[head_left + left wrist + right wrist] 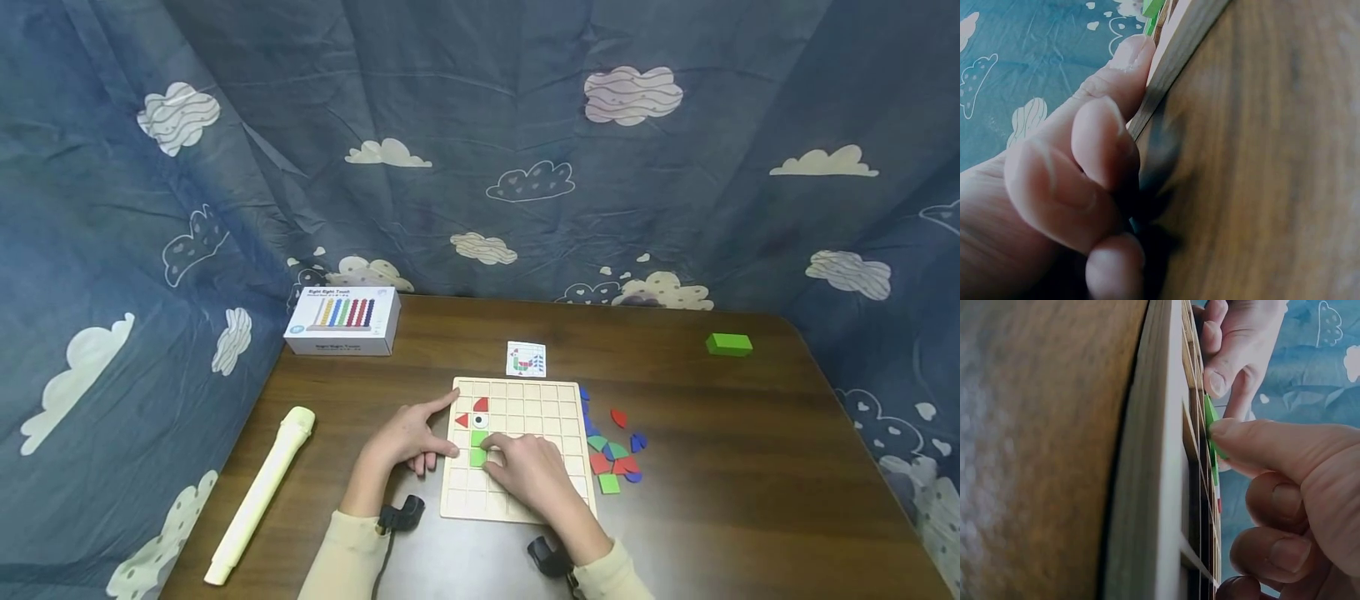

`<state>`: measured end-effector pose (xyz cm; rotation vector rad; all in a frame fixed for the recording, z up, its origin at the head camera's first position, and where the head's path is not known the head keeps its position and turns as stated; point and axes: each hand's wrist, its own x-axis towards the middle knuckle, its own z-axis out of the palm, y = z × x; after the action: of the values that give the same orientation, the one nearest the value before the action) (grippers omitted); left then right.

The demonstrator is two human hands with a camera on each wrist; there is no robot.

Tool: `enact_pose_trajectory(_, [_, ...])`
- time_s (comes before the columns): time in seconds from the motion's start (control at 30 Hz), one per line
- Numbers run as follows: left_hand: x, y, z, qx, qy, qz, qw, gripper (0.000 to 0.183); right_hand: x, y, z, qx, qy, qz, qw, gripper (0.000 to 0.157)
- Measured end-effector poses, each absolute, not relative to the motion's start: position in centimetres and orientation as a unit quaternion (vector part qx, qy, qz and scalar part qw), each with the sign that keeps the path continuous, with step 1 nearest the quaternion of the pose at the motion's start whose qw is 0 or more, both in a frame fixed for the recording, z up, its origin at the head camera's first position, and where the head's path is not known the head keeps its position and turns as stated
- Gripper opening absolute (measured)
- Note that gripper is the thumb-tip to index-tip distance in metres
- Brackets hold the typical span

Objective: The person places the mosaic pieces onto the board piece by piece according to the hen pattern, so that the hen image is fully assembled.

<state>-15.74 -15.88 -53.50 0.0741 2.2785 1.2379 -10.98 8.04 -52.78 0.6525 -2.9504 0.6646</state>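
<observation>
A wooden grid board (517, 500) lies flat on the table. My left hand (408, 435) rests at its left edge, index finger and thumb spread along the rim, the other fingers bent below. Over the left columns, my right hand (532, 471) pinches a green square tile (1212, 422) between thumb and index finger; it stands tilted at the grid in the right wrist view. Another green square (479, 437) sits just above in the same column. Higher up are a white tile with a black dot (480, 420), a red triangle (462, 421) and a red curved piece (482, 405).
Loose red, blue and green pieces (610, 483) lie right of the board. Behind it is a picture card (527, 359). A white box (342, 321) stands at back left, a cream tube (258, 496) lies at left, and a green block (728, 344) sits at back right.
</observation>
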Motion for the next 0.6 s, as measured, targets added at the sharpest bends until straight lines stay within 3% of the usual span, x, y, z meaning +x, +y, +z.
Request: enact_pose_trajectory(0.6, [-15.87,-15.87,-53.74,0.037,0.849,0.455,0.267,0.1,-10.98,7.84,-53.11,0.213,-0.952,0.221,0.009,0.013])
